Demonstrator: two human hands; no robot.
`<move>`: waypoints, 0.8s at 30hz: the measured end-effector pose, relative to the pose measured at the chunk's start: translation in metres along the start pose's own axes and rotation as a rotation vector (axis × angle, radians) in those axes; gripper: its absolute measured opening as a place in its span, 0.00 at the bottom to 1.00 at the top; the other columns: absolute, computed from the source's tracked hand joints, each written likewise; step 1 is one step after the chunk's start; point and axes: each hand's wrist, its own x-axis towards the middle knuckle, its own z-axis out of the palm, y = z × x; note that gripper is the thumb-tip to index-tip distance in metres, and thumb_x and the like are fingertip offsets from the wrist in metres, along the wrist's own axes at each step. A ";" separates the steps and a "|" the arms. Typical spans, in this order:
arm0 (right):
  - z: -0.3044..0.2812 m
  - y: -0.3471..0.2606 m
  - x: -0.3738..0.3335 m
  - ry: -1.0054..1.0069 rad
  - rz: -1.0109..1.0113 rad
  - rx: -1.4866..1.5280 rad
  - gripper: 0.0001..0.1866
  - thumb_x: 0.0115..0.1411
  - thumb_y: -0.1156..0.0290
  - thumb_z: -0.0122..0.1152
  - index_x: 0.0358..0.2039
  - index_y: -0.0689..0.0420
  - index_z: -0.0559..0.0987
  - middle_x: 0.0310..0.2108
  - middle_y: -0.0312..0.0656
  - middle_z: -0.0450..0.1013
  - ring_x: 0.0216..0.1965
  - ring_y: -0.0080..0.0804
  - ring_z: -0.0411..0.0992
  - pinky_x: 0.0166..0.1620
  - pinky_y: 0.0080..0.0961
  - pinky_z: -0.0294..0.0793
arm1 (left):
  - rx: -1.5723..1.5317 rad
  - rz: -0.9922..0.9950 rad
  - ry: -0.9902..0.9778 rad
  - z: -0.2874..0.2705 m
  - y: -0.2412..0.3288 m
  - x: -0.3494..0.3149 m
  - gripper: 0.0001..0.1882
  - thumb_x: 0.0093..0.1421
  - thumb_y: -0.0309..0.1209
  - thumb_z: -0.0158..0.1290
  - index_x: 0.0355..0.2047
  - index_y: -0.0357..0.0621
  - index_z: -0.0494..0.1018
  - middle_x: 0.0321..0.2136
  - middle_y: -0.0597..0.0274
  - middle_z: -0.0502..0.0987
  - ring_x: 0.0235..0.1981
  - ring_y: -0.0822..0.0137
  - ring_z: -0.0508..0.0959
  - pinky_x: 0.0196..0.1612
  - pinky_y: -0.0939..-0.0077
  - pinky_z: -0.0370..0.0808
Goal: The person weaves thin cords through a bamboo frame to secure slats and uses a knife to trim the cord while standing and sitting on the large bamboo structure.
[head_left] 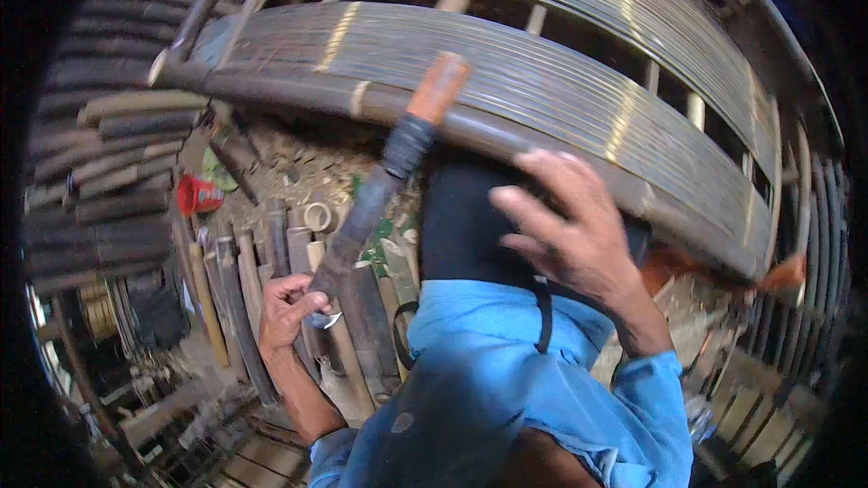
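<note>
My left hand (291,307) is closed around the lower end of what looks like a machete (357,226). Its long dark blade slants up and to the right, with a bright glint beside my fingers. A black wrapping (410,145) binds the blade to a bare wooden handle (438,88), which overlaps the pole at the bench's edge. My right hand (574,221) is raised over my dark lap with fingers spread and nothing in it, near the same thick bamboo pole (506,133).
A bench of slatted bamboo strips (443,47) spans the far side. Cut bamboo lengths (240,285) stand at my left, more poles (104,190) are stacked beyond. A red cup-like container (196,194) lies on the littered ground. Tall poles (818,244) stand far right.
</note>
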 end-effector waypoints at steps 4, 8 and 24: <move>0.006 0.012 -0.031 -0.002 -0.106 -0.289 0.25 0.60 0.66 0.57 0.58 0.33 0.79 0.62 0.44 0.70 0.63 0.38 0.69 0.67 0.43 0.64 | 0.170 0.136 -0.328 0.065 0.022 0.022 0.12 0.54 0.28 0.69 0.33 0.32 0.82 0.25 0.62 0.82 0.26 0.74 0.79 0.31 0.77 0.74; -0.012 0.041 -0.097 -0.085 0.060 -0.321 0.28 0.53 0.65 0.63 0.57 0.47 0.78 0.35 0.35 0.72 0.36 0.33 0.72 0.44 0.34 0.70 | 0.352 0.045 -0.600 0.129 0.060 0.051 0.11 0.56 0.31 0.65 0.31 0.32 0.82 0.22 0.60 0.81 0.25 0.70 0.81 0.32 0.75 0.75; 0.012 -0.004 -0.221 0.459 1.149 1.194 0.17 0.75 0.60 0.49 0.50 0.62 0.74 0.19 0.32 0.65 0.17 0.19 0.66 0.21 0.20 0.68 | 0.848 1.175 0.178 0.346 0.053 0.179 0.16 0.55 0.31 0.63 0.45 0.44 0.81 0.41 0.53 0.77 0.44 0.53 0.74 0.49 0.56 0.69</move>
